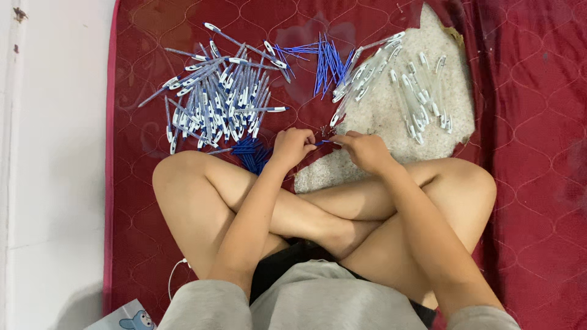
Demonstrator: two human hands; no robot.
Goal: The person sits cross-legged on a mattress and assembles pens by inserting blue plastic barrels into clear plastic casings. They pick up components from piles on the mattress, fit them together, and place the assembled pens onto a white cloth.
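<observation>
The person sits cross-legged on a red quilted mattress (526, 91), both hands meeting just above the knees. The left hand (292, 146) is curled closed, its fingers pinched round something small that I cannot make out. The right hand (365, 150) is closed too, pinching a thin blue pen part (324, 142) whose tip points toward the left hand; the 2 hands nearly touch across it.

Judging by how things lie, the pen work looks well along but not finished. A large heap of blue-and-white finished-looking pens (223, 98) lies on the left of the mattress; they overlap too much to count, but there are several dozen. Just below it, beside the left knee, sits a small cluster of short blue parts (249, 151), about 10. Further up, in the middle, lies a bundle of thin blue refills (327, 64), roughly 15. To the right, on a torn pale patch of the mattress (391, 131), 2 loose groups of clear empty barrels (397, 79) wait, perhaps 30 in all. A tiny scatter of small dark bits (323, 129), maybe springs, lies just above the hands; too small to count. So the barrels and refills appear to be what is left
</observation>
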